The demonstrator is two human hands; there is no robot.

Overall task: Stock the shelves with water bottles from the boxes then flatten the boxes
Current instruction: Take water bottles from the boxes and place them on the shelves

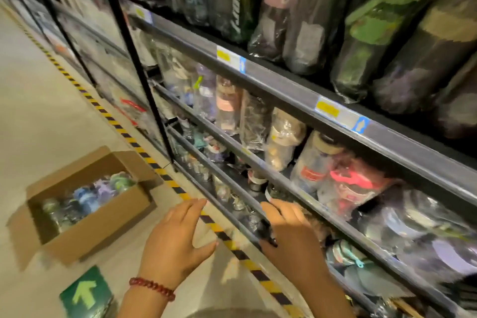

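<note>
The left hand (175, 237) hovers over the floor (51, 100) beside the shelves (284, 90), fingers straight and spread, holding nothing. The right hand (289, 230) reaches to the lip of a low shelf, its fingers curved down over something dark and blurred there; whether it actually has hold of a bottle I cannot tell. The stock waiting to go up sits in the open box (85, 217) on the floor, well to the left of both hands, its flaps folded out and its bottles (87, 197) packed upright with coloured caps showing. More wrapped bottles fill the shelves above and beside the right hand. Judging by the shine, each bottle is sleeved in clear plastic film, so it will likely be slippery and crinkle under the fingers; a grip round the middle of the body, or under the cap shoulder when lifting from the tight pack, should hold better than a pinch on loose film. They look like empty drinkware, so probably light and stiff, though that is a guess. The box is plain corrugated card: stiff while loaded, easy to fold once empty, best taken by its bottom seams for flattening. It is still well filled, so stocking has a good way to go.
</note>
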